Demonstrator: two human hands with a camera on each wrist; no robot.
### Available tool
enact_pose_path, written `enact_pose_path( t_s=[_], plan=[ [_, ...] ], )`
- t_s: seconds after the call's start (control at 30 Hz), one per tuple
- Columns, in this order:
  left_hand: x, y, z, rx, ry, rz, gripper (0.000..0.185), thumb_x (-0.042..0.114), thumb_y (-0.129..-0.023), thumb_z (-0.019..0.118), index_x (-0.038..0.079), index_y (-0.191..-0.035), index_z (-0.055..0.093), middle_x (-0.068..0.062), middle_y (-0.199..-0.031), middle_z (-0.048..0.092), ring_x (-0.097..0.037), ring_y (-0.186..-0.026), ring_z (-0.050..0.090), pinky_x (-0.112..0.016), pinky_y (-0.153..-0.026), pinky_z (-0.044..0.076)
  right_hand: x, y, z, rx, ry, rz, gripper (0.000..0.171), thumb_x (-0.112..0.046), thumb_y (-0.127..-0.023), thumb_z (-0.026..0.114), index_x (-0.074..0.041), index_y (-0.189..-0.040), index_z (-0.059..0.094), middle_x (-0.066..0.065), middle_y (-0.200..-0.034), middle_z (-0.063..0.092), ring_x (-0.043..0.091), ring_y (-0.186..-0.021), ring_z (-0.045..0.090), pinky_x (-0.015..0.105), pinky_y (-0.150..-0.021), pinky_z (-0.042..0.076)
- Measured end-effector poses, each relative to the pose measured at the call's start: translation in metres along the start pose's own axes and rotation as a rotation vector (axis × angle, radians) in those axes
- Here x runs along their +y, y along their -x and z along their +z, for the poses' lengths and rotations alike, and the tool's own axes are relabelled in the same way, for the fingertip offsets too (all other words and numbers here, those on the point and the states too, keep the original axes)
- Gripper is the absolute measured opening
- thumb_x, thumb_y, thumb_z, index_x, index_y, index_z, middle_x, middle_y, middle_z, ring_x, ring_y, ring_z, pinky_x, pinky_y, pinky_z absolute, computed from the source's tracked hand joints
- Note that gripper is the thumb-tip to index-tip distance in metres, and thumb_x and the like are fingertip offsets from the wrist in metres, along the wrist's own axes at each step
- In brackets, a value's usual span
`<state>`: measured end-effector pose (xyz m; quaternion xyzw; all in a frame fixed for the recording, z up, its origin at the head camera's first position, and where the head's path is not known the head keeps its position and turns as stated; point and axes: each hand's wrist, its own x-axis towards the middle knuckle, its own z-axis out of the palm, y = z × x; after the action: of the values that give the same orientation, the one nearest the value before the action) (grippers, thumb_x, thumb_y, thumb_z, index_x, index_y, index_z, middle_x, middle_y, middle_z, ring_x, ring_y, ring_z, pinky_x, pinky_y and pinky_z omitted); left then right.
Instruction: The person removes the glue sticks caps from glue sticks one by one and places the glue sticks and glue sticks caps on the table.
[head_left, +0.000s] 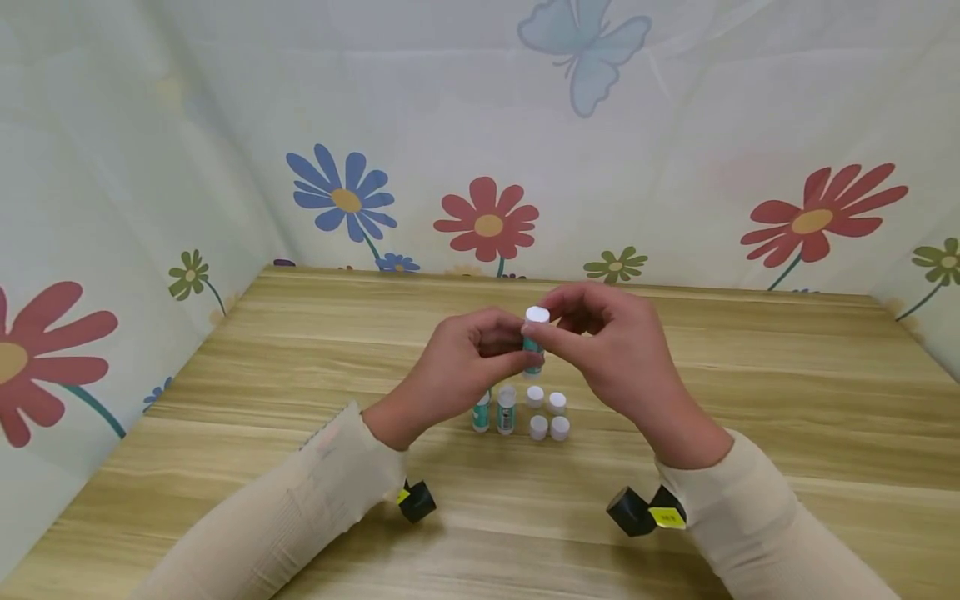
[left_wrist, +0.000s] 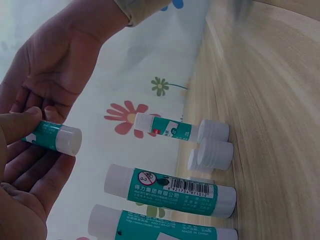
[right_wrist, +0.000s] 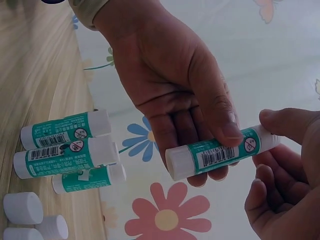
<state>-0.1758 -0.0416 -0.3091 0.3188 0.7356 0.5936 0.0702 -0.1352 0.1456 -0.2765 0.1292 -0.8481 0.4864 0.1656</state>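
Flower-printed cloth [head_left: 660, 167] backs my wood-grain bench [head_left: 787, 358]. Left of centre, my left hand [head_left: 453, 362] pinches the lower part of a teal glue stick [head_left: 532, 343], held upright mid-frame. Below it, other glue sticks [head_left: 506, 412] stand on the bench; just right of them sit four white caps [head_left: 559, 428]. Right of centre, my right hand [head_left: 615, 346] pinches the stick near its white top.
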Motion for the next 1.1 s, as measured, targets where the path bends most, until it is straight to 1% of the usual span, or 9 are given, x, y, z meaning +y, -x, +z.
enact_pose_path(
  t_s=[0.17, 0.33, 0.47, 0.57, 0.67, 0.8, 0.9, 1.0, 1.1],
  plan=[
    [-0.002, -0.001, -0.003, -0.053, 0.014, 0.026, 0.026, 0.012, -0.091, 0.068, 0.010, -0.117, 0.065, -0.006, -0.110, 0.072, -0.013, -0.101, 0.070, -0.030, -0.088, 0.057, 0.001, -0.001, -0.003, -0.048, -0.016, -0.013, 0.022, -0.031, -0.085, 0.075, -0.017, -0.101, 0.070, -0.001, -0.087, 0.066, 0.017, -0.077, 0.059, 0.025, -0.065, 0.050],
    [-0.004, -0.002, -0.010, -0.167, 0.051, 0.063, 0.030, 0.008, -0.093, 0.064, 0.008, -0.122, 0.064, -0.009, -0.112, 0.072, -0.017, -0.102, 0.069, -0.032, -0.092, 0.055, 0.004, -0.001, -0.006, -0.114, -0.078, -0.086, 0.018, -0.018, -0.087, 0.073, -0.014, -0.105, 0.071, 0.000, -0.085, 0.064, 0.021, -0.072, 0.054, 0.027, -0.061, 0.046],
    [-0.004, -0.002, -0.014, -0.267, 0.096, 0.077, 0.032, 0.005, -0.094, 0.061, 0.004, -0.127, 0.061, -0.016, -0.117, 0.069, -0.020, -0.108, 0.068, -0.034, -0.097, 0.053, 0.008, -0.001, -0.007, -0.177, -0.147, -0.135, 0.019, -0.011, -0.089, 0.070, -0.009, -0.107, 0.071, -0.002, -0.089, 0.066, 0.020, -0.072, 0.058, 0.027, -0.062, 0.050],
    [-0.005, -0.002, -0.015, -0.300, 0.120, 0.076, 0.033, 0.004, -0.094, 0.060, 0.002, -0.127, 0.060, -0.018, -0.118, 0.068, -0.022, -0.109, 0.067, -0.036, -0.098, 0.052, 0.009, -0.001, -0.008, -0.217, -0.199, -0.158, 0.021, -0.007, -0.089, 0.068, -0.005, -0.110, 0.070, -0.003, -0.095, 0.069, 0.022, -0.076, 0.062, 0.027, -0.065, 0.054],
    [-0.006, -0.003, -0.014, -0.254, 0.098, 0.077, 0.031, 0.006, -0.093, 0.063, 0.004, -0.124, 0.062, -0.014, -0.115, 0.070, -0.021, -0.106, 0.068, -0.035, -0.096, 0.054, 0.010, 0.000, -0.008, -0.209, -0.204, -0.138, 0.024, -0.008, -0.089, 0.068, -0.006, -0.113, 0.069, -0.003, -0.096, 0.067, 0.022, -0.078, 0.060, 0.026, -0.066, 0.053],
    [-0.007, -0.002, -0.010, -0.113, 0.058, 0.059, 0.025, 0.010, -0.089, 0.069, 0.010, -0.114, 0.066, -0.008, -0.106, 0.073, -0.019, -0.098, 0.070, -0.034, -0.090, 0.056, 0.008, 0.000, -0.005, -0.137, -0.164, -0.058, 0.026, -0.018, -0.087, 0.074, -0.011, -0.111, 0.067, -0.001, -0.092, 0.064, 0.022, -0.076, 0.055, 0.025, -0.063, 0.050],
    [-0.007, -0.001, -0.007, -0.040, 0.057, 0.047, 0.023, 0.012, -0.087, 0.073, 0.012, -0.109, 0.067, -0.007, -0.102, 0.073, -0.019, -0.093, 0.071, -0.034, -0.086, 0.058, 0.008, 0.000, -0.001, -0.087, -0.151, -0.027, 0.026, -0.023, -0.084, 0.077, -0.012, -0.105, 0.066, 0.000, -0.091, 0.064, 0.022, -0.074, 0.054, 0.025, -0.062, 0.049],
    [-0.007, 0.001, -0.004, -0.019, 0.051, 0.056, 0.022, 0.012, -0.085, 0.074, 0.013, -0.105, 0.065, -0.006, -0.099, 0.074, -0.019, -0.091, 0.071, -0.035, -0.084, 0.058, 0.008, 0.000, 0.001, -0.062, -0.139, -0.029, 0.025, -0.024, -0.083, 0.078, -0.012, -0.101, 0.066, 0.001, -0.088, 0.064, 0.023, -0.071, 0.054, 0.025, -0.060, 0.048],
    [-0.007, 0.002, -0.002, -0.023, 0.039, 0.071, 0.022, 0.012, -0.085, 0.074, 0.014, -0.105, 0.065, -0.005, -0.098, 0.074, -0.019, -0.090, 0.071, -0.035, -0.083, 0.059, 0.008, 0.001, 0.002, -0.056, -0.119, -0.037, 0.022, -0.025, -0.083, 0.078, -0.013, -0.098, 0.068, 0.001, -0.085, 0.064, 0.022, -0.070, 0.053, 0.025, -0.058, 0.047]
  ],
)
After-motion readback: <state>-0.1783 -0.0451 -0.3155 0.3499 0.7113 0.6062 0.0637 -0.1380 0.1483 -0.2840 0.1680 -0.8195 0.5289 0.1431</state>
